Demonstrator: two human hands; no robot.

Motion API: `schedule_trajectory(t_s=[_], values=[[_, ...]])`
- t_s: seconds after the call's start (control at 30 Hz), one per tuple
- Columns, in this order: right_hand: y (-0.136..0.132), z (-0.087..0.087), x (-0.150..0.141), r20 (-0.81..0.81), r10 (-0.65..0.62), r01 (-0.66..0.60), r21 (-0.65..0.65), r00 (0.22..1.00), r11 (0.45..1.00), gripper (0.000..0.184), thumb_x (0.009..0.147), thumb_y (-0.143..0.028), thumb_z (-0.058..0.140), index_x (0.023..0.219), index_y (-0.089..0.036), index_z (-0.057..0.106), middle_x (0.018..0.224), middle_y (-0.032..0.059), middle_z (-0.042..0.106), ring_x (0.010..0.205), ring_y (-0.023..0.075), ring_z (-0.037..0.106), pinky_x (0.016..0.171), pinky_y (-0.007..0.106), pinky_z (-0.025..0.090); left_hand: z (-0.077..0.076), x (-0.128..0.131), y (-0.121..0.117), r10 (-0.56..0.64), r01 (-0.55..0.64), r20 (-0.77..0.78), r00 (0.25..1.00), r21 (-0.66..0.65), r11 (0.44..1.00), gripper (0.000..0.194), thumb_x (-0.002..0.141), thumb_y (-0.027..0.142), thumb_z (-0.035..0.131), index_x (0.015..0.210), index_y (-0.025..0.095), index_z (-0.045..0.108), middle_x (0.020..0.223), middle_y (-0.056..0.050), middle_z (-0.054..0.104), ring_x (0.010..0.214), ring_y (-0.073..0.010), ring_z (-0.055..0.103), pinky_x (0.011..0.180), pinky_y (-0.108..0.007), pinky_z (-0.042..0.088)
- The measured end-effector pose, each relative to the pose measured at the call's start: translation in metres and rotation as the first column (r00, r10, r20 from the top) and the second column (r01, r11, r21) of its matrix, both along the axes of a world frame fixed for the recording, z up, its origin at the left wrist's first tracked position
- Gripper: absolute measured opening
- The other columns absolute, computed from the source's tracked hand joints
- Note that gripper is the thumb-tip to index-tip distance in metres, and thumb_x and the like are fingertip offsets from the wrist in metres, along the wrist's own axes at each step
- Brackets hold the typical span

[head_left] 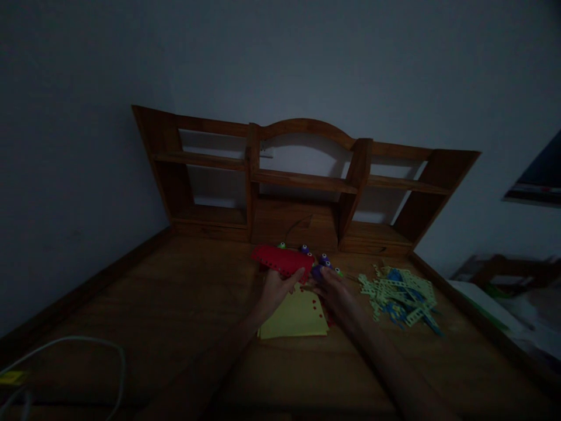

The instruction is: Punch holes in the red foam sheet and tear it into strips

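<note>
A red sheet (280, 257) with a row of small holes along its near edge is gripped by my left hand (275, 289), thumb on top. Fingers of my right hand (336, 292) are closed around a small purple craft punch (317, 272) at the sheet's right end; whether the sheet sits in its slot cannot be made out. Under both hands lies a stack of yellow paper (291, 320), with small red cut-outs (314, 307) scattered on its right side. Behind the sheet stand more punches, among them a purple one (324, 258) and a green one (282, 245).
A pile of pale green and blue perforated pieces (401, 295) lies to the right on the wooden desk (193, 292). A wooden shelf unit (302, 182) runs along the back. At lower left are a white cable (120, 356) and a yellow object (12, 377).
</note>
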State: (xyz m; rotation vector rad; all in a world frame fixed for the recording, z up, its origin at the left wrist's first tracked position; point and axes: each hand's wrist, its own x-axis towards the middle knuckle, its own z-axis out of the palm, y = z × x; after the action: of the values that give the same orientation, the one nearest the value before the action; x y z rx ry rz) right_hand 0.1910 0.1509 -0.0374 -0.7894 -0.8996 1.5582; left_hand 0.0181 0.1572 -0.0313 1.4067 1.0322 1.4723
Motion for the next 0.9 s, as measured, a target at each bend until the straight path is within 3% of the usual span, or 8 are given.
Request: schedule_trajectory(t_s=[0.23,0.57,0.7,0.9], values=[[-0.008,0.003,-0.008,0.061,0.045,-0.047,0.023,0.997,0.999,0.028,0.076,-0.042,0.071,0.095,-0.023,0.063,0.087,0.0034,0.072,0.073,0.0173,0.068,0.063,0.026,0.050,0.006,-0.002,-0.005,-0.070,0.070,0.018,0.997,0.000,0.998,0.031,0.078,0.045,0.063,0.073,0.016,0.055,0.056,0.003,0.052,0.045,-0.0098,0.046,0.044,-0.020,0.037],[-0.008,0.002,-0.005,0.061,0.058,-0.059,0.006,0.996,0.998,0.027,0.075,-0.040,0.072,0.095,-0.023,0.065,0.084,0.0016,0.071,0.064,0.0143,0.064,0.059,0.024,0.048,-0.002,-0.004,-0.001,-0.097,0.096,-0.035,0.995,-0.025,0.995,0.034,0.076,0.049,0.064,0.077,0.016,0.057,0.061,0.002,0.055,0.045,-0.0095,0.046,0.043,-0.020,0.037],[-0.003,-0.004,-0.003,0.009,0.066,-0.067,0.029,0.998,0.997,0.019,0.075,-0.033,0.073,0.089,-0.021,0.067,0.080,0.0005,0.070,0.064,0.0126,0.062,0.062,0.024,0.047,0.000,-0.003,-0.004,-0.147,0.145,-0.033,0.989,-0.040,0.989,0.035,0.075,0.050,0.064,0.072,0.016,0.056,0.055,0.003,0.051,0.045,-0.0095,0.045,0.043,-0.020,0.036],[-0.001,-0.006,0.000,-0.011,0.079,-0.079,0.017,0.997,0.997,0.021,0.071,-0.030,0.076,0.087,-0.019,0.070,0.092,0.0041,0.070,0.081,0.0171,0.064,0.076,0.030,0.051,0.005,-0.003,-0.007,-0.228,0.225,-0.044,0.973,-0.064,0.972,0.037,0.077,0.052,0.061,0.073,0.015,0.057,0.055,0.002,0.053,0.045,-0.0097,0.046,0.044,-0.020,0.036]])
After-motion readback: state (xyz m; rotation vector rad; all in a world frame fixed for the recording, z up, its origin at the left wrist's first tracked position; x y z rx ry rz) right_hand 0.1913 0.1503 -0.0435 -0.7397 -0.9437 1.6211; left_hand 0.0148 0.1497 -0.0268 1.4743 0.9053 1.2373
